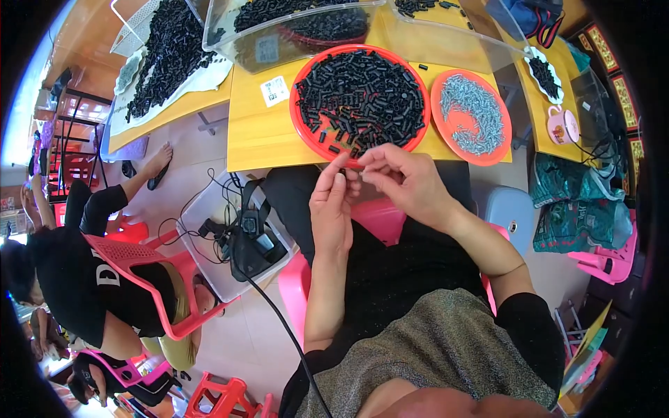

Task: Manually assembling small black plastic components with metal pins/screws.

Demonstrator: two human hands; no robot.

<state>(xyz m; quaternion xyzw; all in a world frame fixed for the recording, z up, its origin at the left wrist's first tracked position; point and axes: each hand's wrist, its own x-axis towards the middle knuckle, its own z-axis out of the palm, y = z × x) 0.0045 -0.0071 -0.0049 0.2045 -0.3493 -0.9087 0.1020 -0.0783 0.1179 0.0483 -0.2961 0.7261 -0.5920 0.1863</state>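
Both my hands meet over the near rim of a round red tray (pixel 315 148) on the table's front edge. The fingers of my left hand (pixel 333 205) are closed in a pinch, thumb raised. My right hand (pixel 411 177) pinches beside it, its fingertips almost touching the left ones. Whatever is between the fingertips is too small and covered to name. Short black tube-like pieces (pixel 362 83) fill the tray, with red bottom showing near the front. Right of it, an orange-red plate (pixel 437 104) holds a heap of small silvery screw-like pieces (pixel 488 115).
A clear plastic bin (pixel 268 49) with black pieces stands behind the tray. More black pieces (pixel 174 56) lie heaped on the left table. At lower left are a cable-filled white crate (pixel 202 244) and a person on a red chair (pixel 129 254). A pink mug (pixel 561 125) stands right.
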